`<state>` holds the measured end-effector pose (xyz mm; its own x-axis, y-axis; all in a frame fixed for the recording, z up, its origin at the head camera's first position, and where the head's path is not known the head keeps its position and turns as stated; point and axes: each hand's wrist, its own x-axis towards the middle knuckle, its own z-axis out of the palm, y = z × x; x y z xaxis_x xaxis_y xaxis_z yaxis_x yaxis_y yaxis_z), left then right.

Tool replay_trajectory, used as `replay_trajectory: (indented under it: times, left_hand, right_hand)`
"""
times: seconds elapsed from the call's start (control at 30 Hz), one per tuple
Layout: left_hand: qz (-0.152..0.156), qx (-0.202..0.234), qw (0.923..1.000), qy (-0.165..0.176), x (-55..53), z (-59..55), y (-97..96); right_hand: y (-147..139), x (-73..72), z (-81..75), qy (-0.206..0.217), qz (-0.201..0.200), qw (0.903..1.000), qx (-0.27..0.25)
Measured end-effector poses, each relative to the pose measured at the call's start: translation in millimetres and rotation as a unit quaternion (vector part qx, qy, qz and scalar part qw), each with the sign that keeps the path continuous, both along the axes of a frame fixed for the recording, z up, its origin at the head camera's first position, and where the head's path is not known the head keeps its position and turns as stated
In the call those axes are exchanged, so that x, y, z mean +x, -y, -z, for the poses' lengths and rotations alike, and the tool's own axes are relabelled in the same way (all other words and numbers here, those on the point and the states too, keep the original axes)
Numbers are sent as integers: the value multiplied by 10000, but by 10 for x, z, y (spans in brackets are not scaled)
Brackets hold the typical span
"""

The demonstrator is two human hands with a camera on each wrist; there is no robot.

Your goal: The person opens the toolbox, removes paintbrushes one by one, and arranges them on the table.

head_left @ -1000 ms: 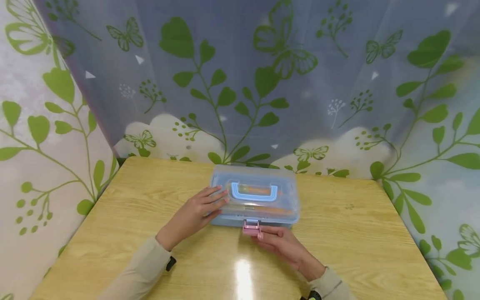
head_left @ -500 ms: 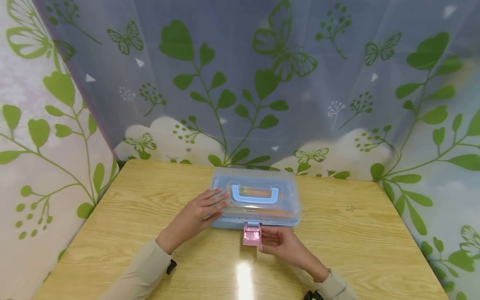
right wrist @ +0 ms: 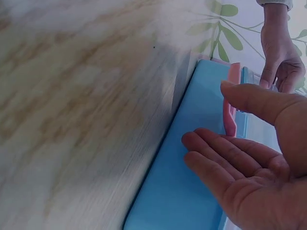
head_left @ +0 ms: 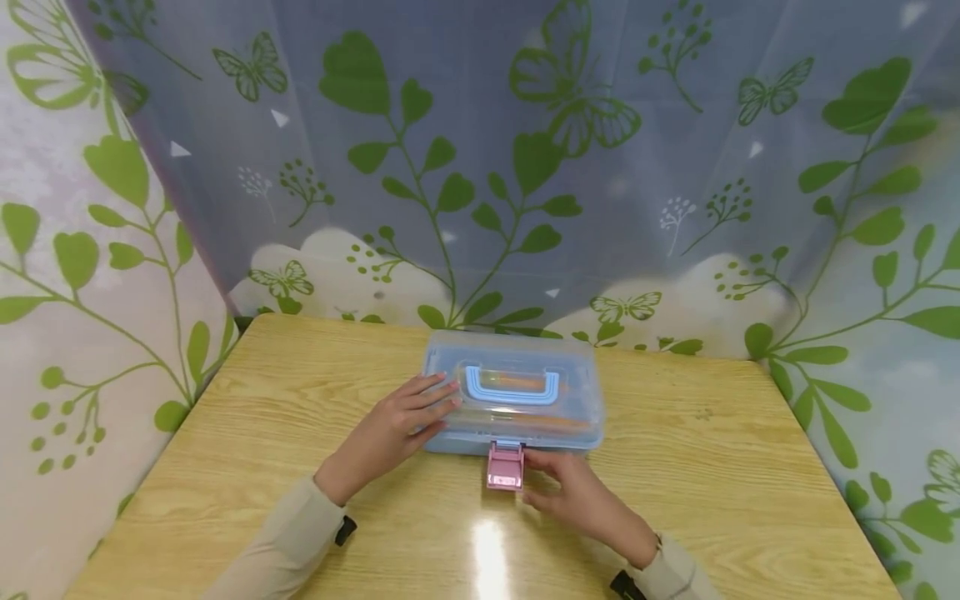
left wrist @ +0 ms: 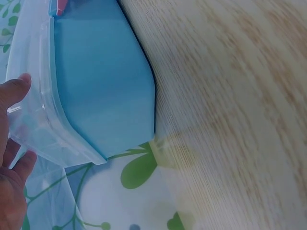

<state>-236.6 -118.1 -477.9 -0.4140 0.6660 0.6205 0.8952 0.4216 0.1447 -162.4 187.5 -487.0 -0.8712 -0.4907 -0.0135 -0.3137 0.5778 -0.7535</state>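
Note:
A storage box (head_left: 517,350) with a clear lid and a blue base stands closed on the table, its light-blue handle (head_left: 512,397) lying folded on the lid. At its front, the pink latch (head_left: 506,468) sticks outward, away from the base. My left hand (head_left: 396,427) rests with spread fingers on the lid's left end. Just right of the latch is my right hand (head_left: 581,496), holding nothing. In the right wrist view its fingers (right wrist: 216,153) are extended near the blue front, and the thumb is beside the latch; whether it touches cannot be told. Orange items show blurred through the lid.
The wood-grain table (head_left: 720,492) reaches around the box on both sides and in front. A leaf-patterned curtain (head_left: 480,192) hangs close behind the box and along both sides.
The pink latch has swung outward and down from the box front. My right hand has gone from gripping the latch to relaxed fingers beside it. My left hand stays on the lid.

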Motion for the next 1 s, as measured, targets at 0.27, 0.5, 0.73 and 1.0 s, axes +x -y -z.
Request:
replay_trajectory:
  times: [0.27, 0.5, 0.73, 1.0]
  left_hand:
    - [-4, 63, 10000, -27, -29, -19, -6]
    - [-22, 28, 10000, -4, -3, -24, 0]
    - [-59, 48, 10000, -13, -11, -21, -26]
    - [-74, 75, 9999, -26, 28, -14, -41]
  right_hand:
    - [-16, -43, -24, -281, -177, 9986, 408]
    - [-20, -33, 17, -158, -220, 9980, 566]
    - [-109, 97, -109, -339, 82, 9988, 332]
    - [-292, 211, -210, -2858, 304, 9562, -549]
